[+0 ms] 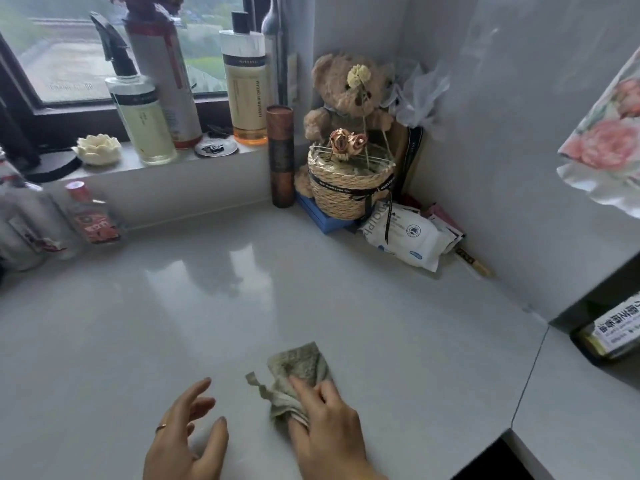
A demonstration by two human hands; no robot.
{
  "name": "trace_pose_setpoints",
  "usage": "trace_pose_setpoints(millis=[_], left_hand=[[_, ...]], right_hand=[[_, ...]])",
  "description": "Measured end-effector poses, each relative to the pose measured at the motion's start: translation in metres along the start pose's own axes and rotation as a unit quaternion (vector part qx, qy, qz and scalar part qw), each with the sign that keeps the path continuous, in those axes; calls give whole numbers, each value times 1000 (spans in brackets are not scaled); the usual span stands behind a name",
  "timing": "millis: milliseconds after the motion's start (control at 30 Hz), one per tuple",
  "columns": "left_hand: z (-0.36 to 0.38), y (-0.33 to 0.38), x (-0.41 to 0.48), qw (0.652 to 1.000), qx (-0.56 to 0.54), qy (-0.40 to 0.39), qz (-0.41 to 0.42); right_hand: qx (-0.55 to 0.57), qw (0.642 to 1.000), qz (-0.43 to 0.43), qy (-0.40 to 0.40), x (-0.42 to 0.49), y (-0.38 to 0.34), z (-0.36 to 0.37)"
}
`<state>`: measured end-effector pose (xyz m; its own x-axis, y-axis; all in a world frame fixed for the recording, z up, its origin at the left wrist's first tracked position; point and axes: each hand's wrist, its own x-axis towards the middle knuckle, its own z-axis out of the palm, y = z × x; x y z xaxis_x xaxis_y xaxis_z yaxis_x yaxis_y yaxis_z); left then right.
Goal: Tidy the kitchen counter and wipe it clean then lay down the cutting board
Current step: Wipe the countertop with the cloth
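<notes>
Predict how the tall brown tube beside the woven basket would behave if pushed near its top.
The brown tube stands upright, tall and narrow, so it would probably tip rather than slide. Being round, it would likely roll once down.

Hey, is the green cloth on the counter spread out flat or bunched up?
Bunched up. The cloth is folded over and wrinkled under the right hand, whose fingers press it onto the counter.
</notes>
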<state>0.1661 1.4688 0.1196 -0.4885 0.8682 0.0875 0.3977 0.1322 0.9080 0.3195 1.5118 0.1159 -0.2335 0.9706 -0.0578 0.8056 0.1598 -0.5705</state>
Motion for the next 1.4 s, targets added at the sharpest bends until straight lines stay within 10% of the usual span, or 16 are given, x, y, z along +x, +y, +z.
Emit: trace_pose_setpoints(millis=[200,467,933,1133,1400], left_hand=[[-20,-7,-3,998,7,53,-29],[-67,-34,-16,980,34,182,-75],[-94,-55,-24,947,79,274,-147],[-109,-56,-26,933,93,306,-162],[-147,-86,-14,929,79,314,-182]], right_hand=[[102,982,81,139,104,14,-42],[-81,979,169,79,226,4,-7],[-16,978,-180,-106,193,-168,126],[129,985,-113,-16,249,-155,71],[-29,998,32,51,325,-110,44]])
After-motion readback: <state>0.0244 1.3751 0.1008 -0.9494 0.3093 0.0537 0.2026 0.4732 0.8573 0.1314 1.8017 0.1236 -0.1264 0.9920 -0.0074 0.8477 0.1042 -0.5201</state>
